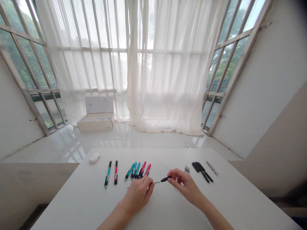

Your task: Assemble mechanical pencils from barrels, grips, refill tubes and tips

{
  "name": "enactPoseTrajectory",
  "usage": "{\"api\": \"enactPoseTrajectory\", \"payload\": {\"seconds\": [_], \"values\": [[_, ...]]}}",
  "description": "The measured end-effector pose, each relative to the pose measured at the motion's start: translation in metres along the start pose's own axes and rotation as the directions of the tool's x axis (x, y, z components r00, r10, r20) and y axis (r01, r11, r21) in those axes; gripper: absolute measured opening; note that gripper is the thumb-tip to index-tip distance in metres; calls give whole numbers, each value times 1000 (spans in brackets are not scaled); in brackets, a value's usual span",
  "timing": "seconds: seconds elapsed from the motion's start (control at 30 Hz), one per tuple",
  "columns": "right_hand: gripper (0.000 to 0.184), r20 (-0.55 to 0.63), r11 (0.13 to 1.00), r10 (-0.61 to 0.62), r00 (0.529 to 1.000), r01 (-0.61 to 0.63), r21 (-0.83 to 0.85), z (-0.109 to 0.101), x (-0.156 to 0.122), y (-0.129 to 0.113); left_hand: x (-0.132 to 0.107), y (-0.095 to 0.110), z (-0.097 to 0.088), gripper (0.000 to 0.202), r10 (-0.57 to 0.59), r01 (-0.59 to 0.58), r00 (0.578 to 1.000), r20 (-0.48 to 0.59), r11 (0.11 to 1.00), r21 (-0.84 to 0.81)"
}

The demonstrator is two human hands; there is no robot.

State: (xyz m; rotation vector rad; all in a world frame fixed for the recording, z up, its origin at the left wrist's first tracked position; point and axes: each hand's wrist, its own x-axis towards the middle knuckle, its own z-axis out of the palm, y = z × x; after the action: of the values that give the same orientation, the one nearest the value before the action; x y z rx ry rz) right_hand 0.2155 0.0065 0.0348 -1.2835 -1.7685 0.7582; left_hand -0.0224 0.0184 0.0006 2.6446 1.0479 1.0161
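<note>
My left hand [143, 191] is closed around a pen barrel [156, 182], most of it hidden by the fingers; its narrow end sticks out to the right. Between thumb and fingers, my right hand [183, 183] pinches a black pen grip [165, 179]. The grip points at the barrel's end, with a small gap between them. Just beyond the left hand lie several blue and pink pen barrels [137, 170]. Thin refills [177, 191] lie partly hidden beneath my right hand, and small springs [187, 169] are beside it.
A blue pen [107, 174] and a pink pen [116, 172] lie at the left. Several black grips [201, 171] and a row of small metal tips [212, 168] are at the right. A white case [94, 157] sits near the table's far left corner. An open box [96, 124] stands on the sill.
</note>
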Motion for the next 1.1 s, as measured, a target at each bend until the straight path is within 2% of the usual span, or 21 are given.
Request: {"api": "enactPoseTrajectory", "payload": {"seconds": [0.13,0.27,0.4,0.5,0.6,0.8,1.0,1.1], "values": [[37,-119,999,32,992,-33,-1,-44,6,13,-1,-1,2,20,-7,7,1000,-12,999,-51],[49,-223,990,137,965,-139,6,-94,7,33,-2,-3,4,21,-11,10,1000,-3,995,-96],[50,-241,957,218,946,-256,-137,-123,0,52,-1,-2,3,22,-9,11,1000,16,994,-108],[37,-226,899,245,943,-308,-313,-131,-5,64,-1,-1,0,29,26,-24,999,29,998,-66],[28,-223,856,250,942,-323,-403,-135,-9,72,0,-1,-1,32,60,-59,997,42,998,-25],[20,-233,814,267,935,-348,-466,-141,-13,80,-1,-2,2,27,62,-62,998,18,998,-14],[10,-168,747,364,916,-395,-535,-139,-15,87,-1,-3,4,26,61,-60,998,20,998,-36],[9,-132,744,386,913,-392,-541,-137,-16,90,-2,-3,3,24,62,-61,998,32,998,-33]]}}
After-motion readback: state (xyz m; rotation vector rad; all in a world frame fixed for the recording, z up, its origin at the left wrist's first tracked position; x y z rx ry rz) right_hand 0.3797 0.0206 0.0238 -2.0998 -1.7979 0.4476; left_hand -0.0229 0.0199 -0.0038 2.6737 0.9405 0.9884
